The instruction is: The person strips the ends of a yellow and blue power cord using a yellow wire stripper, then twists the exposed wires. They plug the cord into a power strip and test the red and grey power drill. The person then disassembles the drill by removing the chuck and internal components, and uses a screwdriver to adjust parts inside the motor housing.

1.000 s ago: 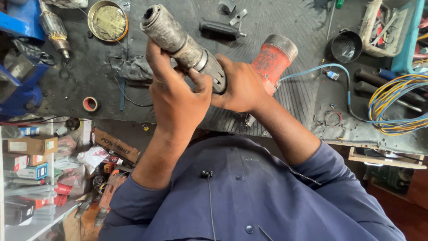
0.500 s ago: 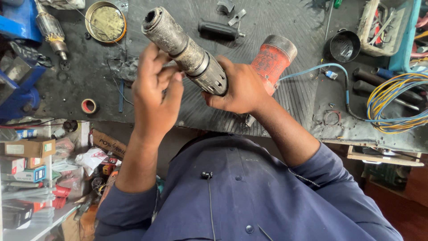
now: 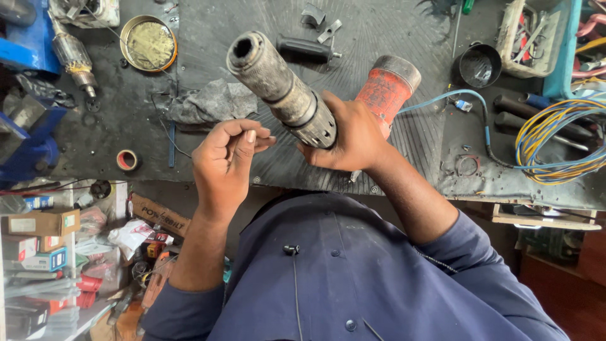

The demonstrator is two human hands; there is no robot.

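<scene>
Here, step in hand: the work looks like stripping or checking the front barrel (image 3: 281, 88) of a red rotary hammer drill (image 3: 386, 88); I judge it an inspection or a re-grip between two twists of the barrel, not a pull.
Right hand: the right hand (image 3: 353, 136) is wrapped firmly around the drill where the grey barrel meets the red body, holding the tool up off the bench.
Left hand: the left hand (image 3: 226, 158) is loosely curled, fingers bent towards the thumb, just beside the barrel and apart from it; whether it pinches some small part I cannot tell.
Where the drill is: lifted above the ribbed black mat (image 3: 404, 145) on the workbench, in front of the person's chest.
Long axis: it runs diagonally, from the red motor end at the right to the barrel at upper left.
Pointing: the open chuck mouth (image 3: 243, 47) faces up and left, tilted towards the camera, its bore dark.
Next move calls for: as I judge it, a steady right-hand clamp while the left hand closes around the barrel collar.
Nearby: a grey rag (image 3: 211, 102) and a round tin (image 3: 149, 43) lie on the bench.
</scene>
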